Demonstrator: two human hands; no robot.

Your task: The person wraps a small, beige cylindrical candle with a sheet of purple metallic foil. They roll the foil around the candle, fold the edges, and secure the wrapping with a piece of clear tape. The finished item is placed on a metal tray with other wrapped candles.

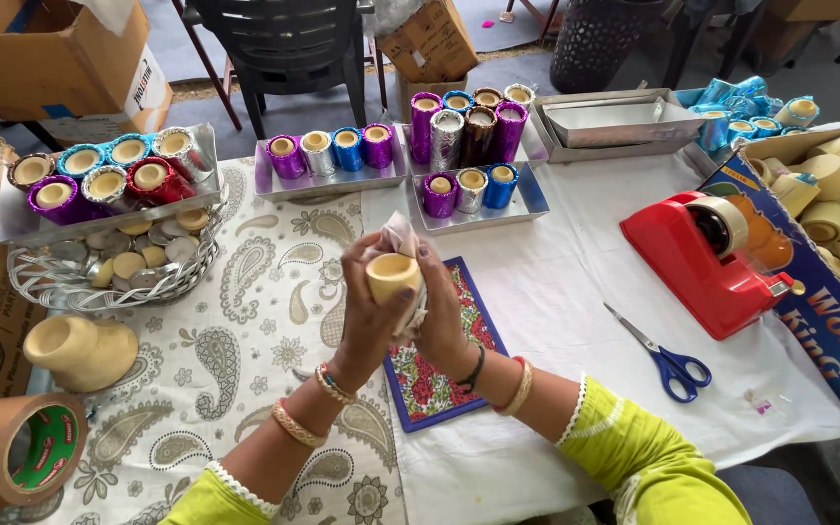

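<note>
Centre of frame: 2 hands hold 1 small cream cup (393,277) above the table (576,282), mouth tilted up toward the camera, long axis running front to back. Left hand (367,311) grips the cup's left side; right hand (442,316) presses a pale cloth (401,236) vs. its right side and back. Both touch it, neither nearer. Foil-wrapped cups (332,152) sit upper centre, well apart.

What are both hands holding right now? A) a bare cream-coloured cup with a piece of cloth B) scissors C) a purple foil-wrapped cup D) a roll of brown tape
A: the left hand and right hand together grip the bare cream-coloured cup with cloth bunched behind it; the scissors lie untouched on the table.
</note>
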